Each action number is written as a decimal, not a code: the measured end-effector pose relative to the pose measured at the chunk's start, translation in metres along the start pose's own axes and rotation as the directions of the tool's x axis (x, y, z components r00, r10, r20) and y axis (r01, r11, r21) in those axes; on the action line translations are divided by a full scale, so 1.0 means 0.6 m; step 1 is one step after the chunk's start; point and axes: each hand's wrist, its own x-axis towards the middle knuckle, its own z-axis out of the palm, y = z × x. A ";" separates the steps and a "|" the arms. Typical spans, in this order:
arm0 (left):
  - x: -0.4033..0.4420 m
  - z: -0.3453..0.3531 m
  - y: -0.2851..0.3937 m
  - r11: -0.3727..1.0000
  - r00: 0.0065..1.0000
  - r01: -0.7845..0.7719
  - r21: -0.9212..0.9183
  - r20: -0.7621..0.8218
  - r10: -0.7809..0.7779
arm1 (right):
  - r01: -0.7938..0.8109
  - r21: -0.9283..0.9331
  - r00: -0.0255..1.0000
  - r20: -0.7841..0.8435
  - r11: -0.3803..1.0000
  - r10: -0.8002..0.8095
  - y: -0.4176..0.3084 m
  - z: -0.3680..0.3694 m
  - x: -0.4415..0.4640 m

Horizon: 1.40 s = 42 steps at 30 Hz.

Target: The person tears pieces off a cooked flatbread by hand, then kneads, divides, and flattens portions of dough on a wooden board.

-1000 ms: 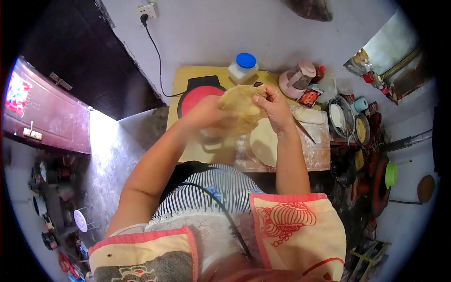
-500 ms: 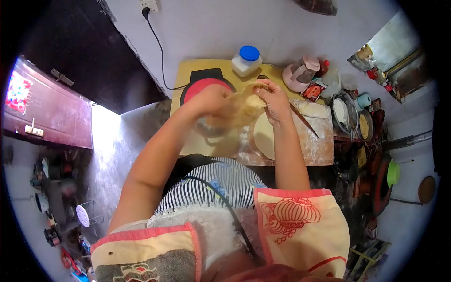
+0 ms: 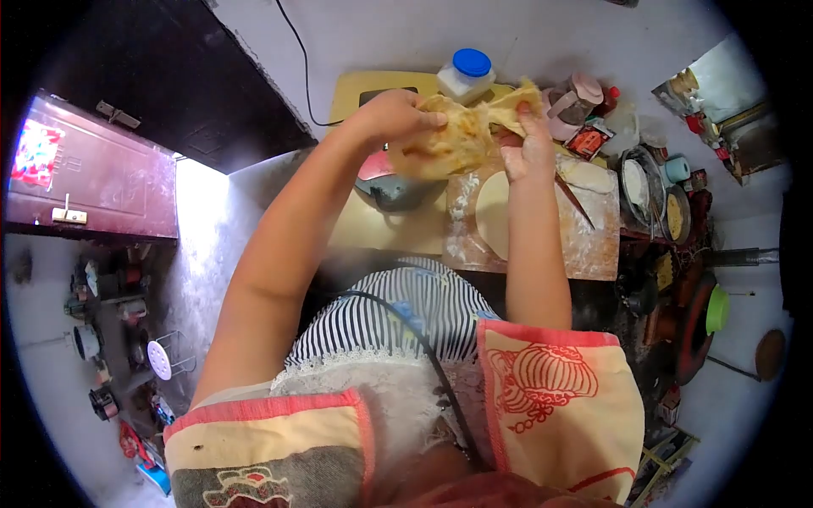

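A browned flatbread is stretched between my two hands above the work table, partly blurred. My left hand pinches its left end, thumb on top. My right hand grips the right end, where the bread looks folded or torn. Beneath the bread, mostly covered, sits a red-and-black electric griddle. A rolled round of raw dough lies on the floured board below my right hand, partly behind my forearm. A dark thin rolling pin rests on the board beside it.
A jar with a blue lid stands at the table's back. To the right are a pink jug, a red packet, a dough log and a bowl of white flour. A black cord runs down the wall.
My hands have moved apart and upward, stretching the flatbread wider between them. The view has shifted a little, and more of the griddle's front edge shows.
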 end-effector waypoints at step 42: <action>-0.026 0.057 -0.052 0.995 0.990 0.099 0.025 0.099 -0.101 | -0.243 -0.504 0.884 0.236 0.829 0.402 0.053 -0.031 -0.100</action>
